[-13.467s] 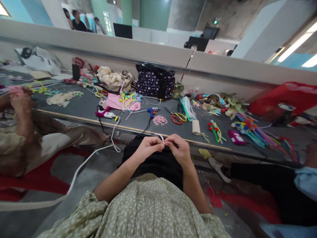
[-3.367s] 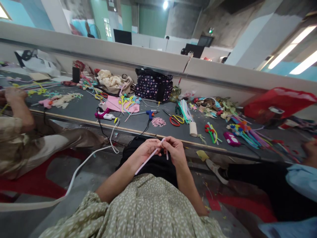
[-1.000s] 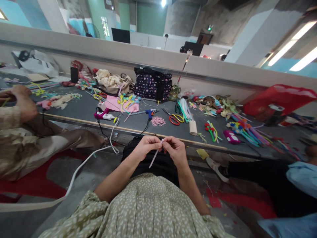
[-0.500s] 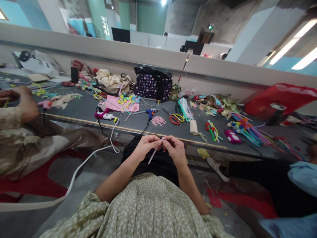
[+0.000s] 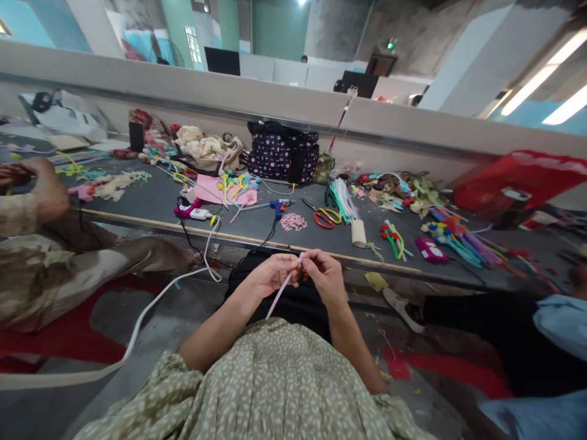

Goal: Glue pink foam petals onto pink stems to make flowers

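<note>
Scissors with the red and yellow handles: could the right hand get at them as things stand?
Probably yes, though the right hand would first have to release the pale strip: the scissors lie beyond the hand on the table, handles nearer than blades, with nothing seen covering them.

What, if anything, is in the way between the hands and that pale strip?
Nothing visible: the left hand and right hand are both on the upper part of the pale strip. The scissors lie beyond, on the table.
</note>
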Tool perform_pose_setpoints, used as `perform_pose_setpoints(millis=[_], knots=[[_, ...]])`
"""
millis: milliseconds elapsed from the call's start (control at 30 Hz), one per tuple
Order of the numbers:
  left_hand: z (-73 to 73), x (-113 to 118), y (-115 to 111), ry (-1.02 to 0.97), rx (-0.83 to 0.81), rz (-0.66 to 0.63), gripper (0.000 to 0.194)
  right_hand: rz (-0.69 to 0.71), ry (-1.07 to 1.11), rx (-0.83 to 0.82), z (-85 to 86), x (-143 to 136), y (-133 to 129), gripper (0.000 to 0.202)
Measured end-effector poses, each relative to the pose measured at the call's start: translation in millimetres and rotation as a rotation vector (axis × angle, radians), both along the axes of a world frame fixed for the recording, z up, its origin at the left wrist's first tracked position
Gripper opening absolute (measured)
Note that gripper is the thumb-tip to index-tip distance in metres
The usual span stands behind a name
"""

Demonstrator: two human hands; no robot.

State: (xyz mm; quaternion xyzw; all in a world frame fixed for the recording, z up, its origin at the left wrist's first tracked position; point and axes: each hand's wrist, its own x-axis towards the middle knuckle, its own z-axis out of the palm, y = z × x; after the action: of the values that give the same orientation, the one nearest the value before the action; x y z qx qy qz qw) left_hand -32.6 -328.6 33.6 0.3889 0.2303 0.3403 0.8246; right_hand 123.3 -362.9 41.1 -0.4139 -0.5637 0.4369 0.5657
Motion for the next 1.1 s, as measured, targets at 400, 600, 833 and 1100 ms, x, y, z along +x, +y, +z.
perform_pose_setpoints(millis=[400, 600, 833, 1100], knots=[[6.8, 5.6, -20.6, 0.856, 1.254, 0.761, 0.014, -0.18, -0.069, 0.032, -4.9, -4.5, 3.8, 0.021], [2.5, 6.4, -19.0, 0.908, 1.415, 0.81, 0.017, -0.18, -0.07, 0.041, -1.0, -5.2, 0.6, 0.021], [8.4, 4.7, -20.8, 0.755, 1.289, 0.762, 0.015, -0.155, -0.066, 0.04, 1.9, -6.3, -1.8, 0.021], [16.8, 4.8, -18.2, 0.513, 0.969, 0.659, 0.019, -0.133, -0.06, 0.053, -0.5, -4.3, -0.4, 0.018]])
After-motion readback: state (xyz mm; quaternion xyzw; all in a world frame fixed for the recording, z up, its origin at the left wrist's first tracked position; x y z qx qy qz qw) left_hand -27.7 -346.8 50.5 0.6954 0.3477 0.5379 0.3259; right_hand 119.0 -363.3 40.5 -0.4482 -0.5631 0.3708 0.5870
